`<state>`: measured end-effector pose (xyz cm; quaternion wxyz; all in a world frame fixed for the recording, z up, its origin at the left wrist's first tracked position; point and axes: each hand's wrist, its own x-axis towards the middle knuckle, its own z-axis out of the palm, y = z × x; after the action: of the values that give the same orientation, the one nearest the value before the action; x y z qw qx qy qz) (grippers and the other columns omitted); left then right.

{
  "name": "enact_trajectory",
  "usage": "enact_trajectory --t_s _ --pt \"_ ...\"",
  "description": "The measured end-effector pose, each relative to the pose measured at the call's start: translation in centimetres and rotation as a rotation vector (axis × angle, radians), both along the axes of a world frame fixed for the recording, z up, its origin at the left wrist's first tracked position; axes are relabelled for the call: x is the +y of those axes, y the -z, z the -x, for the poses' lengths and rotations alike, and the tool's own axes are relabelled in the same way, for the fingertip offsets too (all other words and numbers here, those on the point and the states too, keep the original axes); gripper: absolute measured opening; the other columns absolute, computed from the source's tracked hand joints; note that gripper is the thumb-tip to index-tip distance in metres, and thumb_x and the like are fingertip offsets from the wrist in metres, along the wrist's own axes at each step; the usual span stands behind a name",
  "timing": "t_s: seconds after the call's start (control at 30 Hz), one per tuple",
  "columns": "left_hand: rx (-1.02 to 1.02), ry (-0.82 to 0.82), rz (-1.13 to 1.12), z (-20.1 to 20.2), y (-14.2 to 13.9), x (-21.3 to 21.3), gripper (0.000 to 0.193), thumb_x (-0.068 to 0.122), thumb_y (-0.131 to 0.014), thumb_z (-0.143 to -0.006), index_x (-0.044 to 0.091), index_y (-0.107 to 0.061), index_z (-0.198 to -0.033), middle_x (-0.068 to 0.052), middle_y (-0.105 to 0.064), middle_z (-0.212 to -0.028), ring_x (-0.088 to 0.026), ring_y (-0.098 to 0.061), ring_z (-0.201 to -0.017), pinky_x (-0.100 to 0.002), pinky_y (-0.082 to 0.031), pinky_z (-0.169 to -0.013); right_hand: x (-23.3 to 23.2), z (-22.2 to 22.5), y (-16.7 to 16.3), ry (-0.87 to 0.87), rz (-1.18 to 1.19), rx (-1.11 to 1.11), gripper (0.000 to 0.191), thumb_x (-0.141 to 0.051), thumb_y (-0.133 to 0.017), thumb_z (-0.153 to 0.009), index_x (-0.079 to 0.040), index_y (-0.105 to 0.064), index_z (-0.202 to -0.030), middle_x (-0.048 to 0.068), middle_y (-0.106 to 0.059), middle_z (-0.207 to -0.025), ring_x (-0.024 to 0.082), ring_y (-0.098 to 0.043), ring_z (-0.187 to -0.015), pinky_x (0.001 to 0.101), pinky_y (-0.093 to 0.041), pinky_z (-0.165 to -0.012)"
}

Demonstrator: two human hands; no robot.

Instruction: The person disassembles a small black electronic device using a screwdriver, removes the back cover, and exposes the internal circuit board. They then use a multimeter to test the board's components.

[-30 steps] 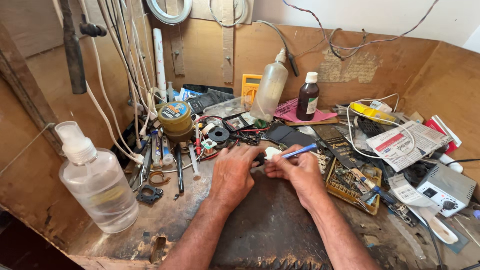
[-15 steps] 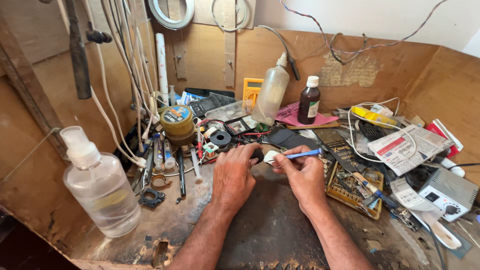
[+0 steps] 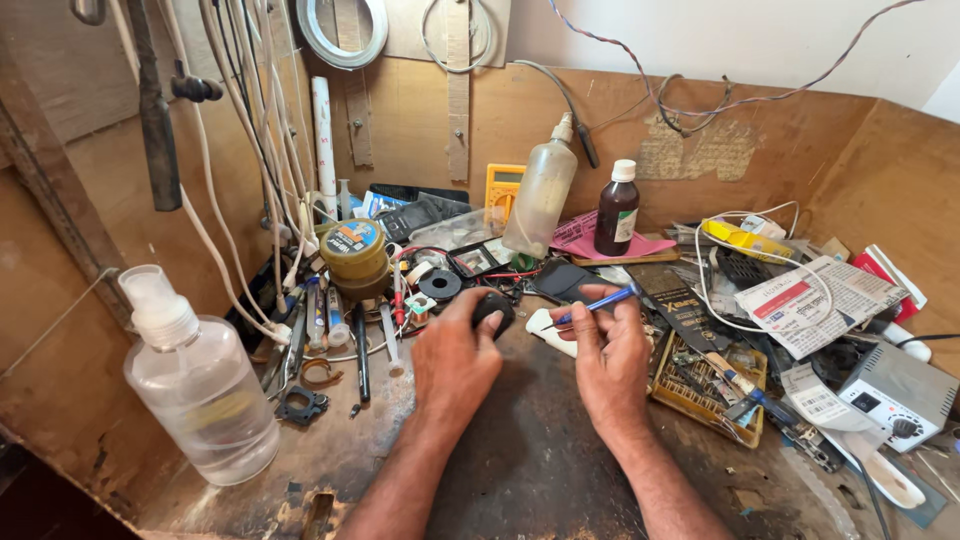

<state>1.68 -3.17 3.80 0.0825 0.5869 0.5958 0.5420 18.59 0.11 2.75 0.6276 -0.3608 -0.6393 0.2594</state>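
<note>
My left hand (image 3: 455,355) is closed over a small round black part (image 3: 494,308) on the worn wooden bench (image 3: 530,470). My right hand (image 3: 610,360) grips a thin blue-handled tool (image 3: 598,302), its tip pointing left toward the black part. A small white piece (image 3: 553,333) lies on the bench between the two hands, partly hidden by my right fingers.
A clear plastic bottle (image 3: 200,385) stands at the left. A yellow tin (image 3: 354,252), pens and tweezers lie behind my left hand. A squeeze bottle (image 3: 541,195), a brown bottle (image 3: 617,210), a yellow parts tray (image 3: 708,385), papers and a white box (image 3: 890,385) crowd the right.
The view has shifted slightly. Both hands stay together at the bench middle; the right hand has tilted the blue tool lower toward the black part.
</note>
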Motion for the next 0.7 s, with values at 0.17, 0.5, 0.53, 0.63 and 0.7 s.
enact_trajectory --t_s 0.17,0.5,0.53,0.63,0.7 --pt "-0.707 0.374 -0.004 -0.9 1.2 1.3 0.029 0.007 -0.069 -0.094 -0.001 -0.06 -0.12 -0.014 -0.079 -0.098 -0.022 -0.078 -0.078 -0.034 -0.062 -0.066 0.0 0.1 0.1 0.108 -0.1 -0.047 0.015 -0.007 -0.06 -0.104 0.004 -0.058 -0.114 0.013 -0.078 -0.1 0.018 -0.075 -0.089 0.0294 -0.061 -0.08" --pt "-0.776 0.573 0.216 -2.0 5.3 3.4 0.034 -0.003 -0.067 -0.088 -0.006 -0.066 -0.121 -0.01 -0.079 -0.094 -0.014 -0.074 -0.077 -0.027 -0.061 -0.069 -0.7 0.3 -1.0 0.041 -0.17 0.071 0.038 0.004 -0.06 -0.101 0.004 -0.045 -0.135 0.017 -0.074 -0.106 0.018 -0.074 -0.093 0.0325 -0.063 -0.084" --pt "-0.773 0.559 0.219 -2.0 5.4 3.5 0.032 -0.004 -0.068 -0.087 -0.006 -0.067 -0.12 -0.01 -0.079 -0.094 -0.014 -0.074 -0.076 -0.028 -0.06 -0.068 -1.0 0.4 -1.2 0.03 -0.172 0.077 0.044 0.005 -0.061 -0.1 0.003 -0.04 -0.139 0.018 -0.073 -0.107 0.019 -0.075 -0.092 0.0327 -0.064 -0.083" --pt "-0.759 0.526 0.234 -2.0 5.2 3.4 0.032 -0.004 -0.069 -0.086 -0.005 -0.07 -0.118 -0.011 -0.079 -0.095 -0.013 -0.072 -0.077 -0.028 -0.059 -0.068 -1.6 0.9 -1.7 -0.026 -0.172 0.109 0.064 0.008 -0.061 -0.097 -0.001 -0.027 -0.15 0.018 -0.07 -0.11 0.02 -0.075 -0.089 0.0329 -0.065 -0.079" --pt "-0.757 0.524 0.226 -2.1 5.0 3.3 0.033 -0.004 -0.07 -0.086 -0.005 -0.07 -0.119 -0.01 -0.079 -0.097 -0.012 -0.072 -0.08 -0.027 -0.058 -0.07 -2.0 1.4 -2.0 -0.088 -0.156 0.15 0.075 0.009 -0.06 -0.093 -0.005 -0.018 -0.154 0.018 -0.068 -0.11 0.02 -0.075 -0.087 0.0326 -0.065 -0.076"
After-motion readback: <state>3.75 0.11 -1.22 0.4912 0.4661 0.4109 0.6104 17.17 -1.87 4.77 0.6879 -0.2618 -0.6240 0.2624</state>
